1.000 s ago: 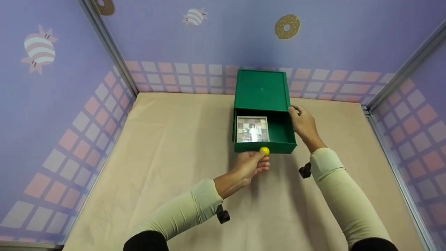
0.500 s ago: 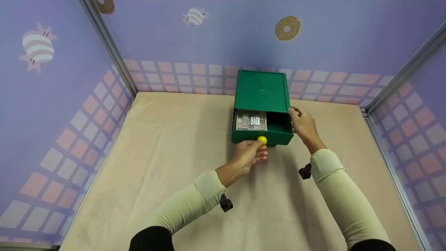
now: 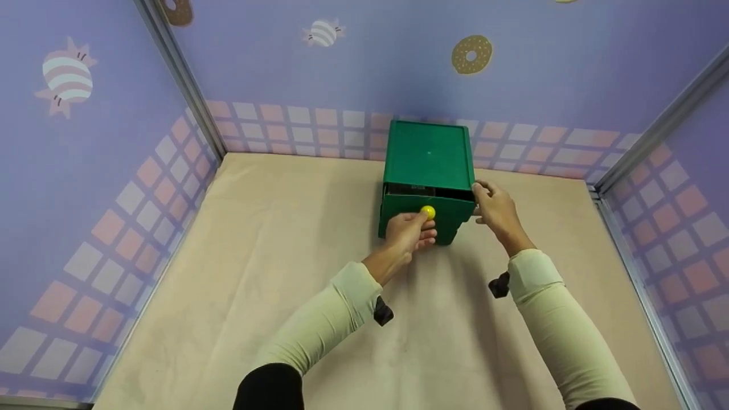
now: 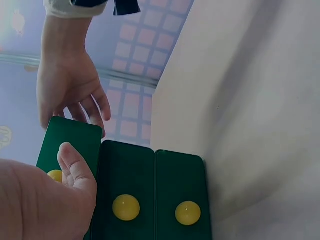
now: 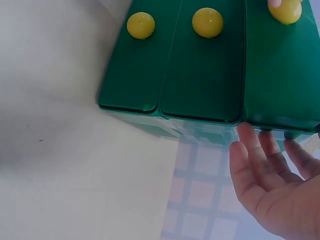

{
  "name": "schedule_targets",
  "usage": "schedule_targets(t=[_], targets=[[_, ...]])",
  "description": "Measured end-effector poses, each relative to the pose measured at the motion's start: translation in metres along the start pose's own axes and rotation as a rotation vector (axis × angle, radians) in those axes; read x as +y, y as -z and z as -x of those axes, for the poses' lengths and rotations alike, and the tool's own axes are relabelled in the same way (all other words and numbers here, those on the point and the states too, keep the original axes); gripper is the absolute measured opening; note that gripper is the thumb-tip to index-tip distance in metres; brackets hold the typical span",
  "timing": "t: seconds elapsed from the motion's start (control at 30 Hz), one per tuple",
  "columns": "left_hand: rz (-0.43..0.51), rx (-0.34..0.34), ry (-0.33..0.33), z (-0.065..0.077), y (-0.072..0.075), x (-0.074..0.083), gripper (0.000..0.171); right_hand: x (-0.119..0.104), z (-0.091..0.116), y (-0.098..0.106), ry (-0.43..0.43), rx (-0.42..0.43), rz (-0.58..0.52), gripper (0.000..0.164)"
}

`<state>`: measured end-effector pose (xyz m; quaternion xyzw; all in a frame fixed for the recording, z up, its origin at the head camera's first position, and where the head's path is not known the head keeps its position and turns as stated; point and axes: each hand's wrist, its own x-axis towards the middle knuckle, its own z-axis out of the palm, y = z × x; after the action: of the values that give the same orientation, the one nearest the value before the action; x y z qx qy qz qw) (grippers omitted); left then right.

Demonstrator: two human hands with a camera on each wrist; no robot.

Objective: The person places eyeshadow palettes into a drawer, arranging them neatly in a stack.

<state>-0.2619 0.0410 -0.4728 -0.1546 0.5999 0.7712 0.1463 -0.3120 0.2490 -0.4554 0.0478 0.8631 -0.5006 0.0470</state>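
Observation:
A green three-drawer cabinet stands against the back wall. My left hand pinches the yellow round knob of the top drawer, thumb on top. That drawer is nearly closed; a narrow dark gap shows under the cabinet top. In the gap lies a sliver of a flat palette, mostly hidden. My right hand is at the cabinet's right side near the front top corner. Seen from the right wrist, the fingertips of this hand touch the side wall, fingers loosely extended.
Below the top drawer, the middle drawer's knob and the bottom drawer's knob stick out from closed fronts. A beige cloth covers the table. Patterned purple panels wall in the back and both sides.
My left hand has pushed the top drawer inward by its knob, from well out to nearly closed, covering most of the palette. The right hand has stayed at the cabinet's side.

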Motion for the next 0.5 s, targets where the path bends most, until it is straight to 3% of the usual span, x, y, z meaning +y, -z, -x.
schedule_targets(t=[0.5], targets=[[-0.031, 0.05, -0.033, -0.022, -0.007, 0.007, 0.033, 0.002, -0.002, -0.002, -0.002, -0.006, -0.022, 0.058]])
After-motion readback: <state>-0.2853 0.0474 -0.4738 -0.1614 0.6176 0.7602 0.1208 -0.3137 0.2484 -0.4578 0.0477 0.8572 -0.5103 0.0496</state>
